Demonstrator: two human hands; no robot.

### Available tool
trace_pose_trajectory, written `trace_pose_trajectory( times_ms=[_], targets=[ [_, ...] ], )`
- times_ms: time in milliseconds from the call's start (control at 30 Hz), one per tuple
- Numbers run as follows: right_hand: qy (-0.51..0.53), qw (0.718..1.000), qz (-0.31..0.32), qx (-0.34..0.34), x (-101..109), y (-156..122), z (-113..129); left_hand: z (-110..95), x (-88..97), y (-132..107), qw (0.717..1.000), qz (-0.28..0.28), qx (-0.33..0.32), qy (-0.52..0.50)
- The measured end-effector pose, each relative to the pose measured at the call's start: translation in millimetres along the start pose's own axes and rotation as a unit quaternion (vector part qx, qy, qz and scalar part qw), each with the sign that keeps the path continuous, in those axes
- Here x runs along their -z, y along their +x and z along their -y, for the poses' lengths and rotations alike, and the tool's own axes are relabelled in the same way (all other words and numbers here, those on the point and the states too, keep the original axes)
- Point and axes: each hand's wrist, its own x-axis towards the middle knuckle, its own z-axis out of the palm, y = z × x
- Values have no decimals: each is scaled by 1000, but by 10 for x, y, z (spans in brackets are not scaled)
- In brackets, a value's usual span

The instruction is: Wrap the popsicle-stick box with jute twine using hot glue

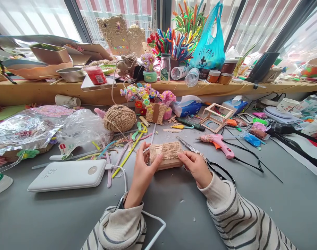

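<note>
Between my two hands is a small box of wooden craft sticks (171, 154), partly wrapped in twine, with bare wood showing on its lower side and in a gap near its left end. My left hand (146, 158) grips the left end, thumb on the twine and fingers behind. With thumb and fingertips pinched, my right hand (197, 166) holds the right end. A ball of twine (120, 118) lies beyond my left hand, a strand running from it toward the box. Scissors (191, 146) lie behind the box, their handles partly hidden by my right hand.
A white power bank (67, 176) with a cable lies at left. A pink glue gun (218, 143) and an open stick frame (215, 117) are at right. Pipe cleaners (129, 154) lie behind my left hand. Jars, a blue bag (209, 45) and crafts crowd the sill.
</note>
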Motion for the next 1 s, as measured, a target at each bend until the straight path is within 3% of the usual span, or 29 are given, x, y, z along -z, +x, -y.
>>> trace_pose_trajectory(
  times_ms=[200,333,433,500,633,767,867,1000],
  targets=[
    [9,1000,-9,8,-3,3,4,83,41,9,999,-9,-48,7],
    [14,1000,-11,12,5,-1,-7,74,88,-10,985,-70,-158,9],
    [17,1000,-16,1,19,-3,-30,29,111,-68,955,-153,-250,55],
    [23,999,-35,-9,29,-3,-43,12,117,-123,932,-165,-308,98],
    [11,993,-116,17,52,-8,-50,31,119,-229,916,-79,-379,105],
    [-40,967,-217,124,76,-55,-20,16,128,-281,885,-15,-441,145],
    [-75,952,-177,237,68,-139,26,-41,123,-299,842,18,-501,199],
    [-104,935,-54,334,-22,-270,83,-86,90,-327,822,59,-516,235]
  ],
)
